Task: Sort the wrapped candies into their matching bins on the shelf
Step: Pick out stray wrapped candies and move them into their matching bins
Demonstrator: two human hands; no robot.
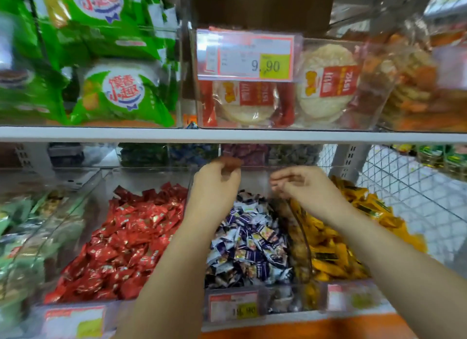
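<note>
Clear bins on the lower shelf hold wrapped candies: red ones [126, 240], blue-and-white ones [252, 240] and yellow ones [336, 253]. Both my arms reach over the blue-and-white bin. My left hand [214, 184] is raised at the back of that bin, its fingers curled round a blurred reddish-brown candy [231, 162]. My right hand [303, 184] hovers beside it, above the divider to the yellow bin, with fingers loosely bent and nothing visible in them.
A back row of smaller bins holds green [141, 153], blue [192, 151], maroon [247, 151] and greyish [293, 153] candies. The white shelf board [101, 134] above carries green snack bags and round rice cakes. A wire basket wall [417, 187] stands at the right.
</note>
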